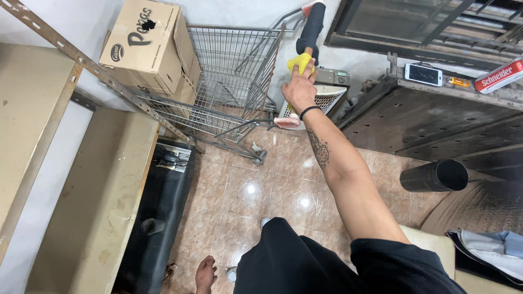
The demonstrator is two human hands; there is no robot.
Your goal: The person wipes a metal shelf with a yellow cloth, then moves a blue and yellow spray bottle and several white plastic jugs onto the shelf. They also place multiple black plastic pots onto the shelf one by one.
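Yellow cloth pressed by the right hand against the black-padded cart handle at the shopping cart's rear — fingers closed over the cloth; left hand hangs low, empty, fingers loosely curled, above the tiled floor.

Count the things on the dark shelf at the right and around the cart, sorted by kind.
Cardboard box: 1
Wire cart: 1
Yellow cloth under the right hand: 1
Phone: 1
Black tube: 1
Total: 5
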